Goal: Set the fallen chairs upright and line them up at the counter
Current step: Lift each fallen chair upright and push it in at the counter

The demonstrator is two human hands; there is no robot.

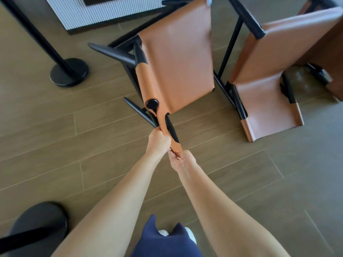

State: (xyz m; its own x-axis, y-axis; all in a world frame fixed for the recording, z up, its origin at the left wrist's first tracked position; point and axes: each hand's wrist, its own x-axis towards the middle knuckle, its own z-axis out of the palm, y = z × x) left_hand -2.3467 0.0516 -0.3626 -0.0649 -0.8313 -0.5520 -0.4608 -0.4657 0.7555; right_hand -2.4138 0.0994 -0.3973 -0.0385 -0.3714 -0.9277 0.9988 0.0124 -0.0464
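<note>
A chair [176, 58] of tan leather on a black frame is seen on the wooden floor [241, 182], just before the foot of the counter [96, 17]. Its leather is smooth and stretched flat, and is wrapped round the frame at the left side, where a round black cap is set. Two tapered black legs are pointed out to the left. Whether the chair is lying or held tilted cannot be told for certain. A small pale disc [209, 0] is seen at the far edge of the leather; nothing can be read on it.

A narrow strip [161, 120] of the same leather runs from the near corner of the chair towards the person. It is gripped by the left hand [159, 140], whose fingers are curled tight round it. Its end is pinched by the right hand [182, 160], which is turned palm up with the fingers bent in on the leather.

A second chair [269, 80] of the same make is seen just to the right, its frame close beside the first.

The counter is faced with a white ribbed panel over a dark plinth. A black post on a round base [69, 72] is stood at the left, and another base [37, 225] near the person's feet. A navy garment [165, 242] and white shoes [163, 232] are seen below.
</note>
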